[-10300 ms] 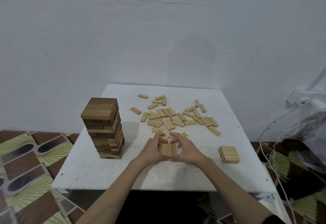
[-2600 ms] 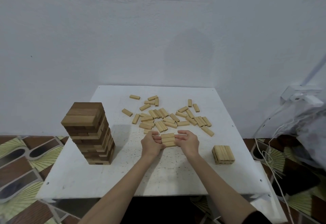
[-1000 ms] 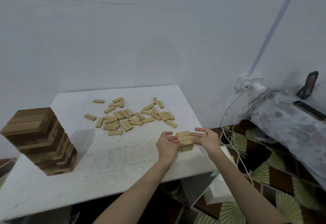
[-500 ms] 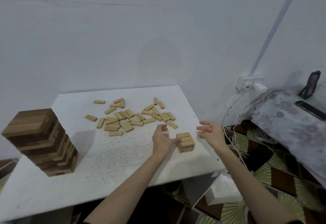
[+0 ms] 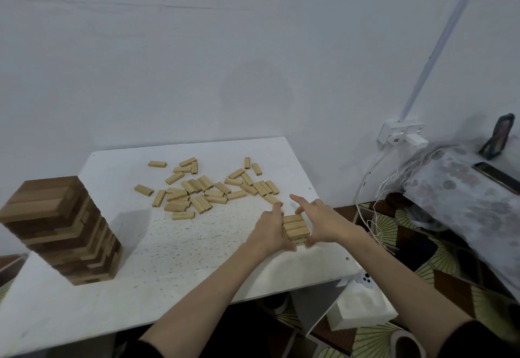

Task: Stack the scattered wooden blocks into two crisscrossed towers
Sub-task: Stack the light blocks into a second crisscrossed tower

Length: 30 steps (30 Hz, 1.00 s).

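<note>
Both hands flank the small pale wooden stack [image 5: 295, 229] near the right front edge of the white square counter [image 5: 174, 248]. The left hand [image 5: 270, 229] lies flat against its left face, fingers straight; the right hand [image 5: 323, 221] has fingers spread, thumb at the stack's lower right corner, so neither grip is closed on it. Loose pale wooden blocks [image 5: 205, 188] lie scattered behind; the tall dark-and-light wooden tower [image 5: 62, 231] stands well apart at left. Uneven squeezing could skew the layers, and a sideways shove could push the stack off the nearby edge.
</note>
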Available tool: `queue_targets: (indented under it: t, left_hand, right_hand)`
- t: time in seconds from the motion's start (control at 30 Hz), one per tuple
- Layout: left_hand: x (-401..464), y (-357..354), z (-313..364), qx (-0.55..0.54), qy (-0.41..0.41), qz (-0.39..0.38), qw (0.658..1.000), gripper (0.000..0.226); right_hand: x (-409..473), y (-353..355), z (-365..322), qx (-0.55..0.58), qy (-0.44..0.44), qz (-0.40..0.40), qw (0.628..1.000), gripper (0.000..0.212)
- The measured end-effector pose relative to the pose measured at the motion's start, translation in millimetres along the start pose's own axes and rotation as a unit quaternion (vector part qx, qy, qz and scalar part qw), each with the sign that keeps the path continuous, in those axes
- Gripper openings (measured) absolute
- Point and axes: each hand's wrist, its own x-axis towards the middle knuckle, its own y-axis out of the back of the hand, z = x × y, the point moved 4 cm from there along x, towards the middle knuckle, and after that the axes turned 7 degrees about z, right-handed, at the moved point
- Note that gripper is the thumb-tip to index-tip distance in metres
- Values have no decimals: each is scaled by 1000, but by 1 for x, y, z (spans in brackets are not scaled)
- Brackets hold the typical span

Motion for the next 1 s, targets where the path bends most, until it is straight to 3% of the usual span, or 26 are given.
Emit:
queue_targets:
  t: [0.37, 0.83, 0.93, 1.0]
  left_hand:
    - [1, 0, 5, -13, -3, 14, 1000, 101]
    - [-4, 5, 3, -69, 28, -4, 997, 103]
    - [-7, 9, 0, -150, 83, 14, 985, 98]
    - [-4, 14, -5, -236, 173, 40, 956, 86]
  right_hand:
    - [1, 0, 3, -16, 18, 22, 999, 112]
    - [1, -2, 2, 37, -17, -13, 999, 113]
    - [-4, 7, 4, 140, -51, -36, 988, 113]
    - [-8, 17, 6, 221, -93, -32, 970, 103]
